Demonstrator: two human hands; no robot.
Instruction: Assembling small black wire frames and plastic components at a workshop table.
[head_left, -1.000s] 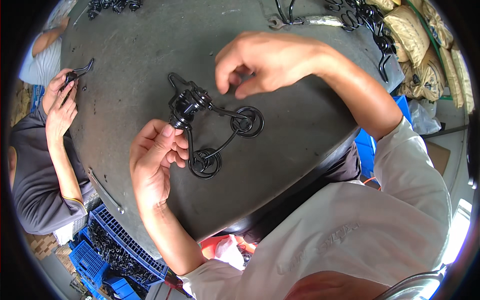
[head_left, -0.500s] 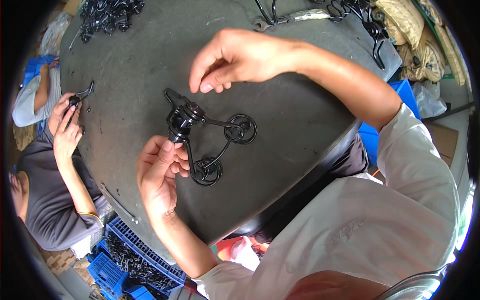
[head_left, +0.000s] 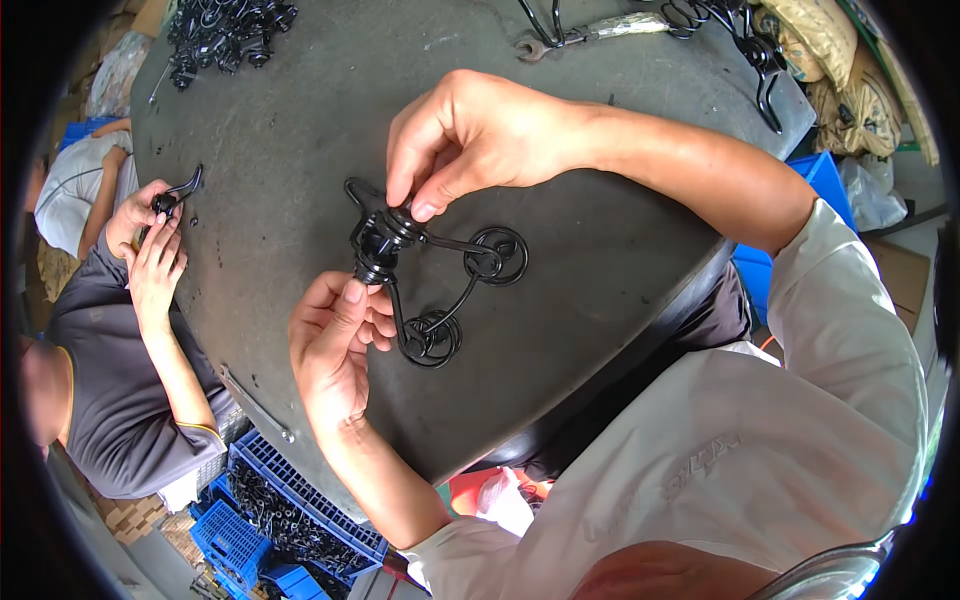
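Note:
In front of me on the dark table is a black metal assembly (head_left: 379,243), with a thick body, a looped prong at its far end and bent wire that winds into two round coils. My left hand (head_left: 335,345) is closed, pinching the near end of the body between thumb and fingers. From above, my right hand (head_left: 475,140) closes thumb and fingertips on the far right end of the body, beside the prong. Its fingertips partly cover that spot, so any small part between them is hidden. Both coils lie to the right of my left hand.
A pile of black parts (head_left: 225,40) lies far left. A wrench (head_left: 590,33) and another black assembly (head_left: 755,50) are at the back right. At left a co-worker's hands (head_left: 150,240) hold a similar part. A metal rod (head_left: 257,405) lies near a blue crate (head_left: 300,490) of parts.
My right hand has come down from above the table onto the body's far end and pinched it. My left hand keeps its grip. The whole view has shifted slightly.

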